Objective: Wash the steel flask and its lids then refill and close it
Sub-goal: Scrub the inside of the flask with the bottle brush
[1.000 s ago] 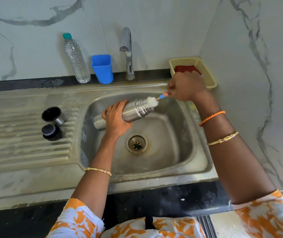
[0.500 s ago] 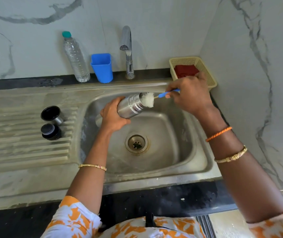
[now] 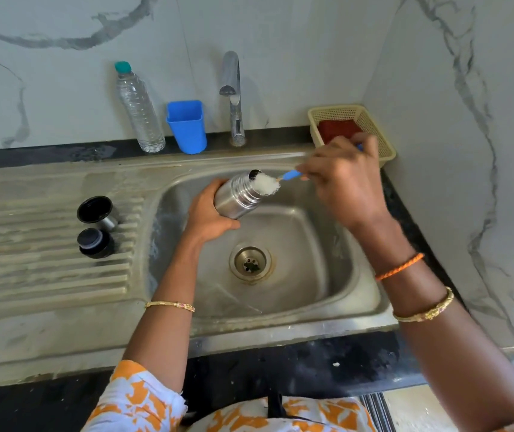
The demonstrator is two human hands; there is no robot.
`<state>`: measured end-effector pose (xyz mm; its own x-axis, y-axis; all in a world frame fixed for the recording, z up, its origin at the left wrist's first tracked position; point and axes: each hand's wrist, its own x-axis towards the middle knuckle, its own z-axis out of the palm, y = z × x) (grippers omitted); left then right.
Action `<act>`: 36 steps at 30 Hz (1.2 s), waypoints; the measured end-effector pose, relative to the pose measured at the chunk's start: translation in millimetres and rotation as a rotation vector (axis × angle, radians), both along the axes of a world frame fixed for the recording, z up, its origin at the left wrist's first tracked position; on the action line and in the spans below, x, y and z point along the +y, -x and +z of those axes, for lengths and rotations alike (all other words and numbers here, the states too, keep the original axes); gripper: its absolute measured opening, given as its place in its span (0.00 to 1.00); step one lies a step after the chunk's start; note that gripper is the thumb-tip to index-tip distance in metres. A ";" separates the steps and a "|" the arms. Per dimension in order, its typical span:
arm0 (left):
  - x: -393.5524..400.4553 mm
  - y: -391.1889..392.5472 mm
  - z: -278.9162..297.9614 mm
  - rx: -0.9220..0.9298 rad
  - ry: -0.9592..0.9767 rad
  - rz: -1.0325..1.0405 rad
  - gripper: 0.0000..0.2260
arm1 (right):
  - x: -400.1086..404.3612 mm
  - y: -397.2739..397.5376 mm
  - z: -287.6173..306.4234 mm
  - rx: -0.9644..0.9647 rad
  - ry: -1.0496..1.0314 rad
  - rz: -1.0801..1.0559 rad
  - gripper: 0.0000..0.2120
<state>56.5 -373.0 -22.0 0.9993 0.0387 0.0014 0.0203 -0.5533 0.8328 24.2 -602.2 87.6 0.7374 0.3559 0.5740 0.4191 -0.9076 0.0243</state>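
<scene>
So this is the scrubbing part of the wash, the inside-of-the-flask bit. The steel flask (image 3: 237, 197) is held tilted over the sink (image 3: 296, 325) basin, mouth pointing up and to the right, well above the drain (image 3: 251, 263). The left hand (image 3: 207, 218) has its fingers wrapped around the lower body of the flask, so that's a proper full grip. The right hand (image 3: 343, 182) pinches the blue handle of a bottle brush (image 3: 266, 184), fingers curled round it, and the white bristle head sits right at the flask's mouth, mostly outside it from what I can see. How far the tip reaches in I can't tell.

The 2 lids are parked on the draining board to the left, well apart from the flask: the outer cup lid (image 3: 97, 212) with its black hollow facing up, and the inner stopper (image 3: 95, 243) just in front of it. Neither looks like it's been touched by the brush, though I can't really judge that from here.

The tap (image 3: 232, 95) isn't running as far as I can see, and there's a plastic water bottle (image 3: 138, 110) and a blue cup (image 3: 187, 126) by the wall behind the sink.

My guess at what's next: push the brush back down the neck and twist, keeping the flask steady with the left hand so the bristles don't flick suds everywhere. After that it needs a rinse, then both lids, so I'd say the task is under halfway.
</scene>
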 end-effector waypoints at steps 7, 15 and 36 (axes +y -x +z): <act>-18.2 3.0 4.5 0.034 -0.088 -0.047 0.41 | -1.3 -38.5 37.8 0.291 0.081 -0.121 0.08; -8.4 6.1 -18.9 0.017 -0.049 0.026 0.35 | 6.5 -5.3 19.5 0.275 0.211 -0.220 0.09; -18.9 13.4 -24.0 -0.090 -0.281 0.045 0.34 | 22.3 -15.2 -27.1 0.490 0.258 -0.259 0.11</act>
<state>43.1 -391.9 -46.1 0.9919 0.0685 0.1071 -0.0171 -0.7625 0.6467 39.4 -579.9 60.5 0.9751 0.2119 0.0653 0.2034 -0.9721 0.1172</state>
